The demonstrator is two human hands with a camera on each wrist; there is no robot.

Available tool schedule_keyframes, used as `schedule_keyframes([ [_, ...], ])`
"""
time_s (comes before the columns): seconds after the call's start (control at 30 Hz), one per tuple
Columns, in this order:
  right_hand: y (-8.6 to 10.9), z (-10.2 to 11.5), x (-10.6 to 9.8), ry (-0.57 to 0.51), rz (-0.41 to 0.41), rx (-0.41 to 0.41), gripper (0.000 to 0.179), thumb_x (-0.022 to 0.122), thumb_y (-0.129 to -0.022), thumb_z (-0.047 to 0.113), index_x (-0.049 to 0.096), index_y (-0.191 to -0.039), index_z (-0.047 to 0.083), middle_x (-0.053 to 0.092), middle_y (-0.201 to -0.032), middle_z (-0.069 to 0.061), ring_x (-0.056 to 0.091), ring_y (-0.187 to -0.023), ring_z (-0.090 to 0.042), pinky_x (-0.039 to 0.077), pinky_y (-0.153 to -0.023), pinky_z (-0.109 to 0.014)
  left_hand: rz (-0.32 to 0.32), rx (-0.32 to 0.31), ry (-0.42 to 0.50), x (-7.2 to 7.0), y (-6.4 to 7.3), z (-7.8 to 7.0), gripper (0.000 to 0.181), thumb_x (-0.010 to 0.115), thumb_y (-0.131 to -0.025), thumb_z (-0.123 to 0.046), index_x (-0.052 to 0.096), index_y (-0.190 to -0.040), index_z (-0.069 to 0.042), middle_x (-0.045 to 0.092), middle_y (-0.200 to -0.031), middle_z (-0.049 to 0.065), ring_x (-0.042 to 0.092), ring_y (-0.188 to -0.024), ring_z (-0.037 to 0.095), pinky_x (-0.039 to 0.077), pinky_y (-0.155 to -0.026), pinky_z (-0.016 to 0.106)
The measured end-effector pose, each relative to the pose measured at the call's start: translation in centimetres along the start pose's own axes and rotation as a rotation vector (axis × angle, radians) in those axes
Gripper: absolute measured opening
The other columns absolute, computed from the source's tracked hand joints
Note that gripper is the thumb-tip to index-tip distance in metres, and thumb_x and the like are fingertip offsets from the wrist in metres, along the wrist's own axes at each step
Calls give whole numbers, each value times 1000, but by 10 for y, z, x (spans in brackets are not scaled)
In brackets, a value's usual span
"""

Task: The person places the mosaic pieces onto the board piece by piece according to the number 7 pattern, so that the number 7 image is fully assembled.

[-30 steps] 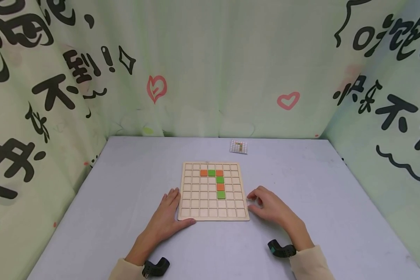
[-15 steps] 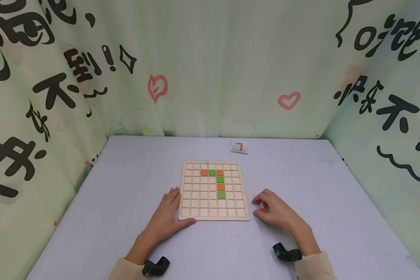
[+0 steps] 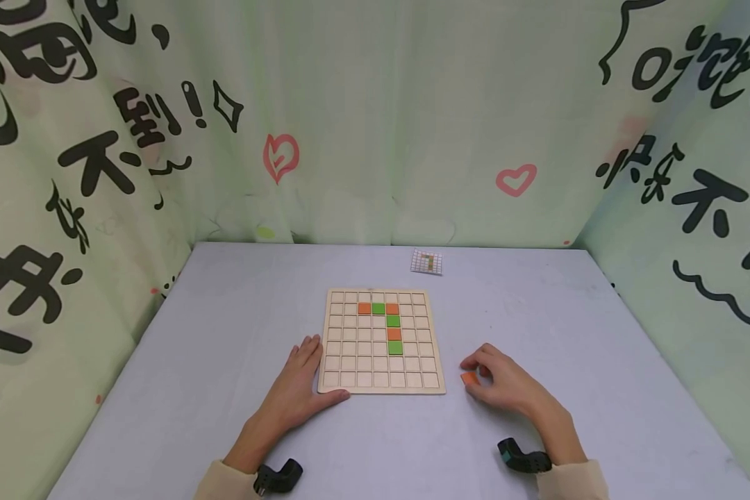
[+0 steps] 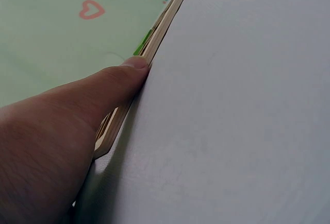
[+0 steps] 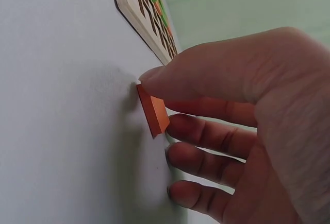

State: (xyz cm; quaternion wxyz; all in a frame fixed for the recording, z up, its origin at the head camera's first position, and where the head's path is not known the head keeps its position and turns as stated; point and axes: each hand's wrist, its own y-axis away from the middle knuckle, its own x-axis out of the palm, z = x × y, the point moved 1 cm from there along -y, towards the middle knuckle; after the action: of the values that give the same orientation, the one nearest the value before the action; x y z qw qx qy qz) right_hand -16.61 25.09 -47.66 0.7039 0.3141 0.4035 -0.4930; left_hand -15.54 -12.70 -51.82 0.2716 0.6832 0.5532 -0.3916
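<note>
A square wooden grid board (image 3: 356,378) lies on the table, with orange and green tiles set in some of its cells. My left hand (image 3: 295,392) rests against its near left corner, fingers stretched along the left side and thumb at the front edge; the left wrist view shows the thumb touching the rim (image 4: 164,26). To the right of the board, my right hand (image 3: 506,382) pinches an orange square tile (image 3: 469,378). In the right wrist view this tile (image 5: 153,110) stands tilted close over the table between thumb and fingers.
A small card (image 3: 426,262) with a printed grid pattern lies near the table's far edge, behind the board. Pale curtains (image 3: 444,139) with dark lettering and hearts hang around the white table (image 3: 225,312) at the back and sides.
My right hand has moved away from the board's right edge, rightward and a little nearer to me. The orange tile in its fingers now shows plainly. My left hand and the board stay put.
</note>
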Motion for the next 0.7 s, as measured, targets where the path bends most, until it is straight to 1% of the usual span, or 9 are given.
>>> schedule_keyframes([
  [0.17, 2, -2, -2, -27, 11, 2, 25, 73, -80, 9, 72, -104, 15, 55, -96, 6, 47, -85, -9, 42, -70, -22, 0, -2, 0, 0, 0, 1, 107, 74, -79, -62, 34, -154, 3, 30, -163, 19, 22, -155, 33, 18, -129, 48],
  [0.43, 2, -6, -2, -54, 11, -36, 20, 74, -84, 9, 73, -102, 15, 56, -94, 7, 46, -81, -5, 41, -66, -21, -6, -4, 4, 0, 0, -1, 106, 76, -79, -61, 35, -154, 2, 31, -163, 18, 22, -155, 33, 19, -129, 48],
  [0.7, 1, -8, -1, -63, 12, -29, 18, 75, -84, 9, 69, -101, 12, 59, -94, 5, 49, -81, -6, 45, -69, -22, -10, -4, 0, -1, 0, -2, 106, 76, -79, -61, 35, -153, 2, 32, -163, 18, 23, -155, 33, 19, -129, 48],
])
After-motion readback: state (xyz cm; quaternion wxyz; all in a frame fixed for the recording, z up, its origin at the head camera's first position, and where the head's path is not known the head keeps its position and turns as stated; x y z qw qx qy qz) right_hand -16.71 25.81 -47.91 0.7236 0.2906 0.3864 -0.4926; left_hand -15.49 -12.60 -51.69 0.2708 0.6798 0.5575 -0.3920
